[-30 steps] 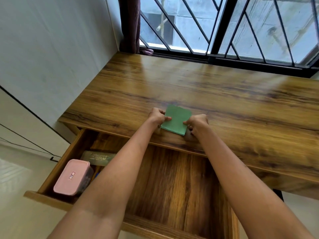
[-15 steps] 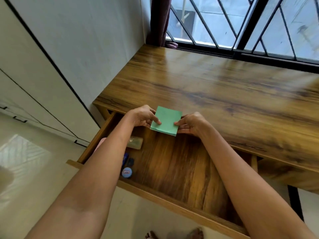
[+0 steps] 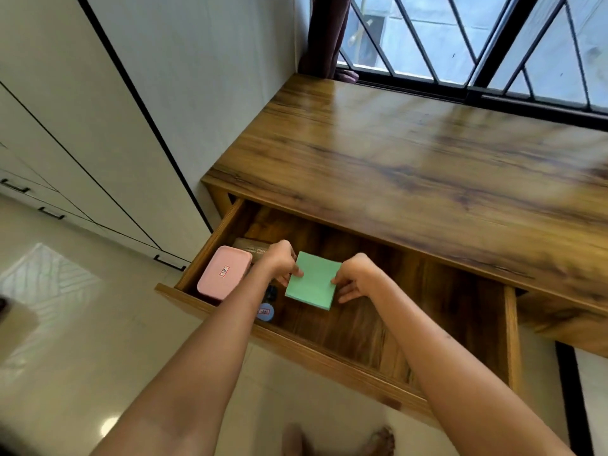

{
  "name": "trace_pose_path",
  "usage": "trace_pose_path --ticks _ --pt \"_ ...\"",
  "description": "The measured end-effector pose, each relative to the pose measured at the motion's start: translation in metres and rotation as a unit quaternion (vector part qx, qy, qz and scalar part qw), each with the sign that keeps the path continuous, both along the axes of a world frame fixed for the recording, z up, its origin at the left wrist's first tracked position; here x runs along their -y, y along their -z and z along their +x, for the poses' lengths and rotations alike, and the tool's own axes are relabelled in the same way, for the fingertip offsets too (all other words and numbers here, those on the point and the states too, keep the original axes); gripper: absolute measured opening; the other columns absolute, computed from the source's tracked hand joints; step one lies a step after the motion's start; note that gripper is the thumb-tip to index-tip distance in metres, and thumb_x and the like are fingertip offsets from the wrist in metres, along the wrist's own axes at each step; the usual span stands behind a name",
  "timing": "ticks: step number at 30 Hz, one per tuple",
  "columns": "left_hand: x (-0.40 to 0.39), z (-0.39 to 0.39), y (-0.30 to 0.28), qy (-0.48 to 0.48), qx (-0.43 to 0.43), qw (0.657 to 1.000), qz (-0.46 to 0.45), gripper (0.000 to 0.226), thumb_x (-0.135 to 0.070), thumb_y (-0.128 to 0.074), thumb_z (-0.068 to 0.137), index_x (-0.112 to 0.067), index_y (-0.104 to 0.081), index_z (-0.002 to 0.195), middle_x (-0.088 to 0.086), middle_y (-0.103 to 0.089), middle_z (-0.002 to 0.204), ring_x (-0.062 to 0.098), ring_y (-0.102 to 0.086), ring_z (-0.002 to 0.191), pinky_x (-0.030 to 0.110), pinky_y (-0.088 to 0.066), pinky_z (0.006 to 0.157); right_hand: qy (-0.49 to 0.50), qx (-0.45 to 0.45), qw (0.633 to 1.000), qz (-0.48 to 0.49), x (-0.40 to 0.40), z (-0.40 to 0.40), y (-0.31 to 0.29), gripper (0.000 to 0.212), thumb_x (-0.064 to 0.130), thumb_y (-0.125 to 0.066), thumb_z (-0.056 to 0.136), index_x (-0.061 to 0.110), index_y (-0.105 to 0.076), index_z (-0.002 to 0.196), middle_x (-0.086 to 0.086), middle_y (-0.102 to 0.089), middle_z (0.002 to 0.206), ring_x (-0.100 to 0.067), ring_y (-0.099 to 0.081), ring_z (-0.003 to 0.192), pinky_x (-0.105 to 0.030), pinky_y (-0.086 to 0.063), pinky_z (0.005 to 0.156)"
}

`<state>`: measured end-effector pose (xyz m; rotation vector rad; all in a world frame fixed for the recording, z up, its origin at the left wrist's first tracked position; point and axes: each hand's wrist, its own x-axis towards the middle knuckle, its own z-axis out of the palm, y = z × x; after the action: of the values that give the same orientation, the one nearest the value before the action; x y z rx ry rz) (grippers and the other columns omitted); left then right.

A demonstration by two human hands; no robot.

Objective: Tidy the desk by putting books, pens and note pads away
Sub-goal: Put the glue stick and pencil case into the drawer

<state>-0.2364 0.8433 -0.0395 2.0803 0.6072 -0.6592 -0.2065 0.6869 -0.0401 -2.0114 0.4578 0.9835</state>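
Now, you pinched green note pad (image 3: 312,280) by both side edges, left hand (image 3: 280,262) and right hand (image 3: 356,277), over open drawer (image 3: 511,337). Should've lowered it flat, right of pink box (image 3: 223,272), released together.

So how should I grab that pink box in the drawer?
Grip the pink box across its two long sides, coming down from above. It lies flat in the drawer's left corner, hemmed by the walls and the left hand, so only its top is free.
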Motion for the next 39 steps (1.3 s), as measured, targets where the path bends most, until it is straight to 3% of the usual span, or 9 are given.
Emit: trace_pose_path --ticks 6,9,15,19,25,30,33,35,39 --pt "0.013 -0.009 0.024 0.07 0.02 0.989 0.128 0.038 -0.003 -0.078 0.075 0.005 -0.059 0.107 0.021 -0.063 0.111 0.039 -0.066 0.095 0.048 -0.059 0.074 0.048 0.003 0.998 -0.047 0.0 -0.019 0.036 0.02 -0.013 -0.064 0.08 -0.009 -0.048 0.092 -0.025 -0.062 0.077 -0.036 -0.069 0.069 -0.051 -0.06 0.07" --pt "0.016 -0.013 0.033 0.083 0.018 0.982 0.167 0.039 -0.008 -0.078 0.076 0.003 -0.059 0.108 0.022 -0.065 0.112 0.039 -0.066 0.099 0.047 -0.057 0.083 0.055 0.024 0.996 -0.067 -0.001 -0.024 0.041 0.024 -0.009 -0.068 0.079 -0.008 -0.055 0.099 -0.024 -0.068 0.085 -0.033 -0.071 0.071 -0.049 -0.06 0.067" --pt "0.02 -0.022 0.041 0.128 0.043 0.955 0.266 0.025 -0.008 -0.071 0.082 -0.004 -0.062 0.105 0.017 -0.067 0.111 0.034 -0.065 0.105 0.04 -0.053 0.082 0.074 0.092 0.985 -0.122 -0.003 -0.036 0.051 0.025 0.012 -0.075 0.08 0.001 -0.063 0.099 -0.015 -0.069 0.091 -0.025 -0.07 0.069 -0.036 -0.061 0.055" --pt "0.024 -0.028 0.043 0.162 0.08 0.932 0.315 0.019 -0.006 -0.063 0.088 -0.006 -0.06 0.107 0.016 -0.065 0.114 0.034 -0.062 0.109 0.04 -0.05 0.082 0.084 0.132 0.979 -0.13 0.0 -0.048 0.059 0.025 0.022 -0.075 0.081 0.005 -0.065 0.095 -0.011 -0.07 0.092 -0.024 -0.069 0.078 -0.039 -0.061 0.068" --pt "0.031 -0.036 0.03 0.204 0.133 0.9 0.361 0.018 -0.012 -0.06 0.091 -0.004 -0.062 0.107 0.016 -0.067 0.11 0.034 -0.064 0.104 0.039 -0.051 0.08 0.088 0.131 0.982 -0.101 0.004 -0.059 0.061 0.028 0.028 -0.075 0.081 0.005 -0.063 0.092 -0.01 -0.07 0.089 -0.022 -0.07 0.071 -0.038 -0.061 0.066" --pt "0.037 -0.045 0.021 0.164 0.217 0.931 0.243 0.034 -0.041 -0.057 0.093 -0.01 -0.068 0.101 0.012 -0.071 0.1 0.028 -0.067 0.093 0.039 -0.055 0.078 0.077 0.262 0.954 -0.126 0.012 -0.074 0.053 0.02 0.025 -0.068 0.087 0.009 -0.067 0.099 -0.007 -0.069 0.098 -0.022 -0.067 0.088 -0.034 -0.058 0.068" --pt "0.038 -0.062 0.018 0.186 0.199 0.956 0.107 0.034 -0.041 -0.057 0.092 -0.012 -0.073 0.099 0.007 -0.073 0.095 0.019 -0.068 0.086 0.04 -0.057 0.08 0.044 0.352 0.929 -0.102 0.022 -0.092 0.041 0.014 0.018 -0.061 0.092 0.01 -0.069 0.101 -0.006 -0.07 0.101 -0.018 -0.067 0.094 -0.016 -0.048 0.056" --pt "0.039 -0.076 0.013 0.206 0.204 0.954 0.074 0.034 -0.04 -0.06 0.091 -0.01 -0.074 0.097 0.006 -0.074 0.092 0.014 -0.069 0.082 0.037 -0.059 0.079 0.032 0.395 0.914 -0.083 0.029 -0.104 0.033 0.013 0.017 -0.06 0.092 0.011 -0.07 0.099 -0.004 -0.071 0.098 -0.014 -0.066 0.089 -0.009 -0.041 0.053" --pt "0.045 -0.113 0.002 0.226 0.219 0.949 0.039 0.032 -0.037 -0.066 0.087 -0.006 -0.075 0.093 0.009 -0.072 0.09 0.018 -0.067 0.082 0.032 -0.055 0.074 0.07 0.426 0.902 -0.004 0.048 -0.143 0.018 0.019 0.028 -0.064 0.09 0.013 -0.075 0.094 0.004 -0.07 0.084 -0.006 -0.063 0.075 -0.012 -0.047 0.055"
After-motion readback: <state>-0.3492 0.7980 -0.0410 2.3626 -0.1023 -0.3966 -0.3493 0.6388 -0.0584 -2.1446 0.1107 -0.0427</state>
